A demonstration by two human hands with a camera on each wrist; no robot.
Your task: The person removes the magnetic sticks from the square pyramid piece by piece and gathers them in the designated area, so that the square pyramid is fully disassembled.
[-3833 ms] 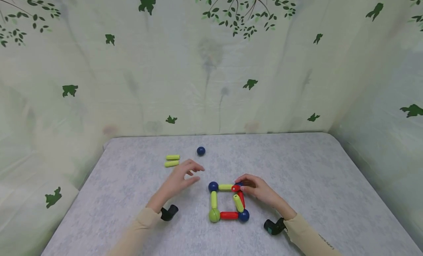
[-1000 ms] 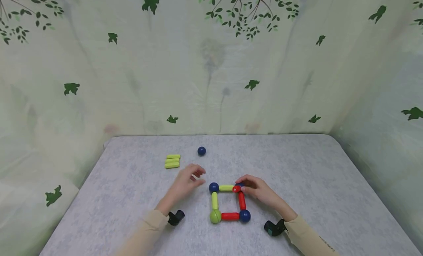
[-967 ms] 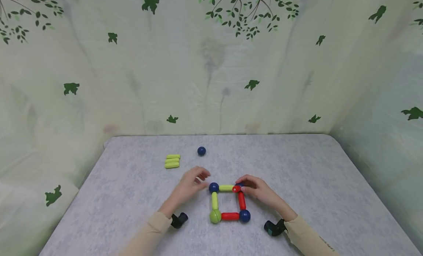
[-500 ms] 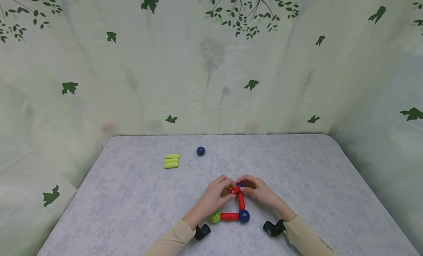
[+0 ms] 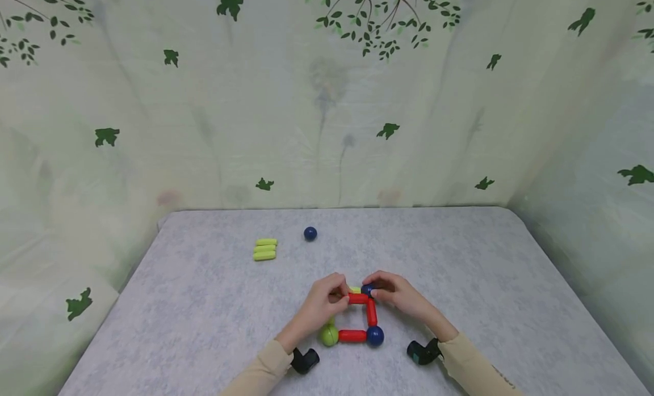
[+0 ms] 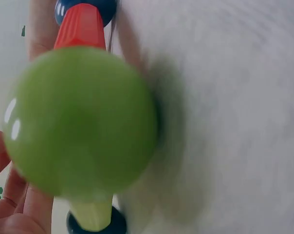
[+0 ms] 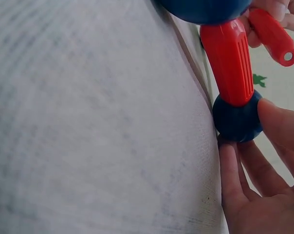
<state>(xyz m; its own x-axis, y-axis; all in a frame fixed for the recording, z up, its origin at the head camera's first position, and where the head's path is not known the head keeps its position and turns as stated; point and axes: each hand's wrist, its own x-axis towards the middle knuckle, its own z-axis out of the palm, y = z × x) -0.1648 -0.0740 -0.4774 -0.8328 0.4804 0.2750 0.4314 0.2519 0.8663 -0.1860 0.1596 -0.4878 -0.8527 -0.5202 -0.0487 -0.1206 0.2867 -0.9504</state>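
Observation:
My left hand [image 5: 321, 298] pinches a red rod [image 5: 358, 298], whose free end with a small hole shows in the right wrist view. At the far right corner of a square of rods and balls, my right hand [image 5: 406, 295] grips a blue ball [image 7: 238, 117] between thumb and fingers. A second red rod [image 5: 371, 312] runs from that ball to the near blue ball [image 5: 375, 336]. Another red rod [image 5: 352, 336] joins it to a green ball [image 6: 81, 122]. Yellow-green rods form the far and left sides; my left hand hides the far left corner in the head view.
Three yellow-green rods [image 5: 264, 249] lie side by side at the back left of the table [image 5: 460, 254]. A loose blue ball [image 5: 310, 234] sits to their right. Behind the table hangs a pale leaf-printed cloth [image 5: 286, 101].
A yellow-green rod went from the near right corner to the pair at the back. My left hand came right, took the upper red rod and drew it slightly left; my right hand stays put.

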